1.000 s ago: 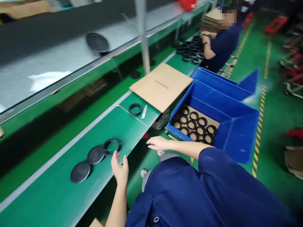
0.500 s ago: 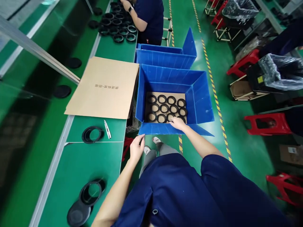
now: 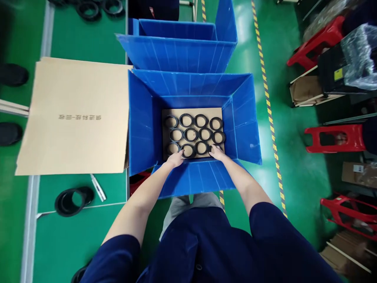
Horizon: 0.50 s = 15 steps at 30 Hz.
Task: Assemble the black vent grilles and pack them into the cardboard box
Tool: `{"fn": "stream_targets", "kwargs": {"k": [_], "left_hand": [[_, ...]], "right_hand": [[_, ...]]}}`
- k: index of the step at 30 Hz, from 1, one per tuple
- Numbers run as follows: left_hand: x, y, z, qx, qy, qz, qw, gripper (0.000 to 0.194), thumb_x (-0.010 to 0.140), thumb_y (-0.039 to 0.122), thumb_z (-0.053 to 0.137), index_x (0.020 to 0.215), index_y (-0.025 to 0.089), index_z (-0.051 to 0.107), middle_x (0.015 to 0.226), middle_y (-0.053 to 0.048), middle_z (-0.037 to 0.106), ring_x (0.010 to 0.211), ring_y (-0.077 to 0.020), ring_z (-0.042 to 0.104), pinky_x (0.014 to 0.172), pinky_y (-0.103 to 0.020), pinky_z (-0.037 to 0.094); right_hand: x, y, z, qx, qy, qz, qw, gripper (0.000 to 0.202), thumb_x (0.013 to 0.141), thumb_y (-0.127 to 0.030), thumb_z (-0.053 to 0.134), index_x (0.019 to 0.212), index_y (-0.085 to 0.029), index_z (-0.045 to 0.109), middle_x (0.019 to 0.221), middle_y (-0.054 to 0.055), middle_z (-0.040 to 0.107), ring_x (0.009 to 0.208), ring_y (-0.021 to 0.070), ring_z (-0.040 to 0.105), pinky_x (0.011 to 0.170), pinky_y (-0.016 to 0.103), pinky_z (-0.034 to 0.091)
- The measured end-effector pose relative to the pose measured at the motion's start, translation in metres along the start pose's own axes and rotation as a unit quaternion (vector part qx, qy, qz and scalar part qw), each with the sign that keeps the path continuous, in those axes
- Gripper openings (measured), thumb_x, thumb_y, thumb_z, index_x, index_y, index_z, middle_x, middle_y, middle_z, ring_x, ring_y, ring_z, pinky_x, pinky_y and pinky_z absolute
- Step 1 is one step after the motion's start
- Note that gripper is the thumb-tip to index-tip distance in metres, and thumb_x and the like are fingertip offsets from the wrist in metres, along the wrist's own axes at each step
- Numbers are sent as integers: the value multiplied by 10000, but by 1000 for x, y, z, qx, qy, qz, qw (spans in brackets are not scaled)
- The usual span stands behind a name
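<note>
Several black rings (image 3: 191,134) lie in rows on a cardboard sheet (image 3: 167,135) at the bottom of an open blue box (image 3: 194,84). Reaching over the box's near side, my left hand (image 3: 176,158) has its fingers closed at the edge of a front-row ring (image 3: 187,151). My right hand (image 3: 216,152) is closed on the ring at the right end of that row, which it partly covers. Both hands hide parts of the rings they touch.
Left of the box, flat cardboard sheets (image 3: 76,118) lie on the green table (image 3: 73,239), with a cutter (image 3: 98,188) and black rings (image 3: 73,201) nearer. Behind stands another blue box (image 3: 179,51). Red stools (image 3: 335,138) are at right.
My left hand has moved from outside the box into it, onto a front-row ring. My right hand remains at the front right rings. The view has shifted closer over the box.
</note>
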State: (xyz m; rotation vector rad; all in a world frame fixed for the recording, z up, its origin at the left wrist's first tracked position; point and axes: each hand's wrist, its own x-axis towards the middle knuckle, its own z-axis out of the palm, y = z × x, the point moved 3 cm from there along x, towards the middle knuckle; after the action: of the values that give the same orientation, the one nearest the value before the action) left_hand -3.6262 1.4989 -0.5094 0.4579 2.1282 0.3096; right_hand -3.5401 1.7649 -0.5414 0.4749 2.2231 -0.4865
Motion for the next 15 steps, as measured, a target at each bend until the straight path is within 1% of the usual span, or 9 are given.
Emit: {"fn": "stream_targets", "kwargs": {"k": [2, 4, 5, 7, 9, 11, 13, 15], "left_hand": [[31, -8, 8, 1, -20, -52, 998, 797, 913, 204, 626, 1621, 188, 260, 1530, -251, 474, 1279, -331, 632, 1088, -406, 473], [57, -15, 16, -1, -29, -103, 994, 886, 933, 243, 621, 1654, 208, 107, 1624, -306, 291, 1277, -358, 632, 1060, -422, 489], [68, -19, 21, -3, -32, -124, 992, 928, 936, 273, 632, 1657, 232, 50, 1659, -320, 180, 1276, -364, 632, 1049, -421, 495], [89, -23, 29, -6, -37, -154, 987, 1019, 915, 339, 682, 1651, 305, -21, 1688, -314, -26, 1261, -359, 642, 1032, -407, 502], [111, -26, 36, -5, -42, -177, 983, 1090, 873, 395, 738, 1640, 377, -37, 1684, -289, -156, 1227, -354, 663, 1017, -404, 509], [133, -26, 42, 6, -52, -194, 980, 1127, 841, 448, 767, 1634, 411, -33, 1681, -274, -195, 1205, -368, 669, 1000, -428, 521], [153, -25, 49, 24, -68, -196, 978, 1120, 833, 493, 763, 1633, 423, -17, 1688, -264, -178, 1199, -387, 664, 981, -458, 532], [167, -22, 55, 47, -82, -194, 976, 1086, 839, 482, 756, 1632, 435, 15, 1700, -249, -145, 1194, -401, 656, 959, -479, 541]], "right_hand": [[33, 13, 8, 23, -7, 43, 999, 855, 1000, -493, 532, 1662, -152, 113, 1643, 271, 224, 1400, 294, 501, 1084, 363, 452], [62, 21, 20, 52, -18, 75, 996, 974, 972, -563, 562, 1667, -204, -17, 1675, 292, 46, 1372, 317, 538, 1059, 375, 478], [75, 23, 26, 66, -22, 87, 994, 1015, 953, -585, 588, 1664, -245, -52, 1682, 284, -28, 1350, 320, 562, 1050, 373, 488], [97, 26, 38, 83, -26, 107, 990, 1078, 919, -600, 641, 1654, -310, -92, 1682, 263, -129, 1302, 317, 608, 1029, 364, 507], [115, 27, 49, 86, -26, 117, 989, 1100, 911, -593, 659, 1646, -336, -117, 1677, 253, -176, 1263, 311, 638, 993, 361, 532], [128, 24, 57, 81, -24, 110, 990, 1088, 916, -573, 663, 1647, -344, -110, 1675, 248, -191, 1240, 315, 652, 960, 364, 552], [137, 20, 62, 69, -27, 93, 993, 1056, 919, -555, 668, 1654, -357, -64, 1677, 244, -186, 1198, 319, 675, 942, 374, 563], [141, 17, 65, 54, -27, 90, 994, 1016, 921, -518, 679, 1657, -377, -7, 1678, 241, -173, 1145, 319, 700, 937, 390, 566]]}}
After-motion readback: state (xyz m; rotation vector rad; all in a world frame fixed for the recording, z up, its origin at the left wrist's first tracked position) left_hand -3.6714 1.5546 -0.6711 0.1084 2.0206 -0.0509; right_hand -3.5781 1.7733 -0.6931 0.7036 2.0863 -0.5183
